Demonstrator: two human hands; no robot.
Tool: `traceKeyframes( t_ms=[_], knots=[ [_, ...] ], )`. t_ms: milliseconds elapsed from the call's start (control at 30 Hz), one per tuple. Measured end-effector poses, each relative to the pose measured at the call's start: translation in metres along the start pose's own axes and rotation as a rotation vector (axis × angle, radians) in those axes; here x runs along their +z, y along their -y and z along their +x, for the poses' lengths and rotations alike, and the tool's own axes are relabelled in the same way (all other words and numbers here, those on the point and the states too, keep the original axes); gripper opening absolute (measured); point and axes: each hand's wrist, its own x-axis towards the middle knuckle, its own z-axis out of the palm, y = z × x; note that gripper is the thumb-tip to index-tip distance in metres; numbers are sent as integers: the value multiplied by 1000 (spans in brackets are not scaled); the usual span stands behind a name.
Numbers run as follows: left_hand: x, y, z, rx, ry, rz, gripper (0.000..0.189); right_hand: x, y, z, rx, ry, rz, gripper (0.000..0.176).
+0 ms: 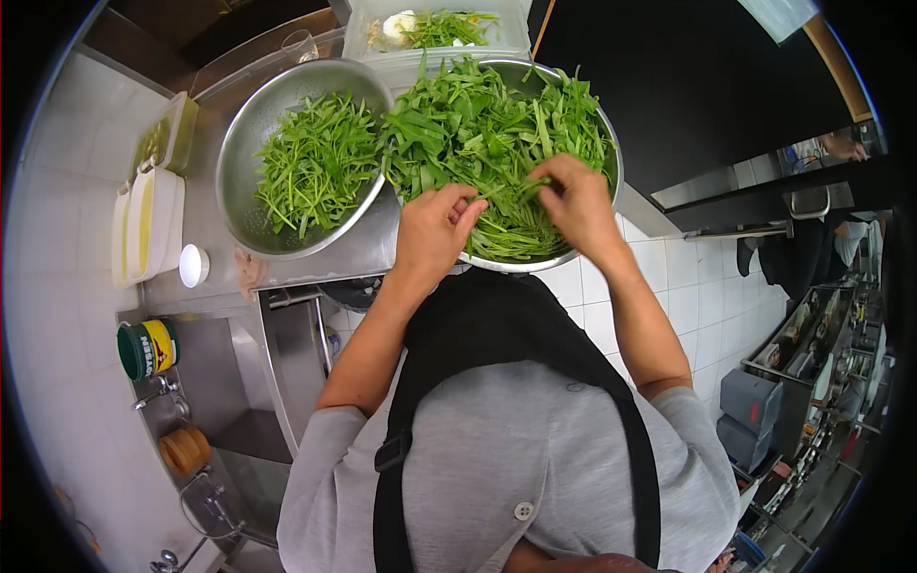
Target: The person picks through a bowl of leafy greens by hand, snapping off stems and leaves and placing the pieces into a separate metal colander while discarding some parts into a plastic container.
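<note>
A large metal bowl [617,158] in front of me is heaped with leafy greens [468,119] that look like water spinach, leaves and cut stems together. Over its near side, my left hand [432,229] pinches a green stem between thumb and fingers. My right hand [579,205], just to the right, has its fingers closed on a green stem too. Both hands are low over the pile, a short gap between them. On the left, a metal colander [236,196] holds a smaller heap of picked greens [320,162], its rim against the bowl.
Behind the bowl stands a plastic tub [368,43] with green scraps and something white. Left along the wall are white containers [164,220], a small white cup [194,265] and a green-yellow tub [148,350]. A steel sink [205,368] lies near left. Another person [821,253] is far right.
</note>
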Motion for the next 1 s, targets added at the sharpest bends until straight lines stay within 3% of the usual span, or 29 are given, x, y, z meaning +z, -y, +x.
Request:
traceKeyframes(
  t_ms=[267, 700, 800, 900, 1000],
  knots=[
    [-10, -14, 3, 177, -19, 73, 17, -48, 8, 24, 179, -28, 482, 11],
    [-36, -33, -12, 84, -20, -102, 11, -78, 23, 68, 23, -75, 765, 10],
    [-43, -26, -24, 68, -62, -119, 10, -71, 33, 101, -23, -149, 681, 10],
    [-48, -27, -37, 59, -94, -120, 10, -55, 25, 157, -60, -230, 377, 17],
    [-50, -33, -36, 39, -107, -140, 10, -17, 12, 243, -40, -229, -61, 36]
  ],
)
